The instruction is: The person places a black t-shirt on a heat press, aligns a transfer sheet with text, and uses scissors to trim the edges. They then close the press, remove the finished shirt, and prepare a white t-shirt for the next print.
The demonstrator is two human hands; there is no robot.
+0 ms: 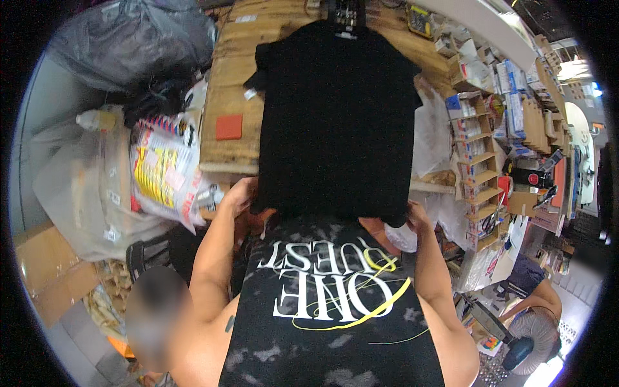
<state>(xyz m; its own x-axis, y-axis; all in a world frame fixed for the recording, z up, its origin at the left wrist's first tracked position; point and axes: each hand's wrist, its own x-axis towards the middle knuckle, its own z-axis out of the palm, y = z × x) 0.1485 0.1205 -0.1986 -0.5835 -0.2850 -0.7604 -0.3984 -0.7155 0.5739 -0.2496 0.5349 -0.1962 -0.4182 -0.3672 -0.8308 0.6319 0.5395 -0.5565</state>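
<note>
A black T-shirt (338,116) lies spread out in front of me, its neck at the far end and its hem towards my body. My left hand (242,196) is closed on the left corner of the hem. At the right corner my right hand (418,217) grips the same edge, its fingers partly hidden by the fabric. Most of the shirt rests on a wooden table (225,64); its lower part reaches past the near edge. A flat reddish-orange square (229,127) lies on the wood, left of the shirt.
Clear plastic (431,135) lies to the right of the shirt, beside a cardboard rack (476,158) of small compartments. Filled plastic bags (164,168) stand at the left, below a large dark bag (138,45). Another person (538,290) and a fan (532,342) are at the lower right.
</note>
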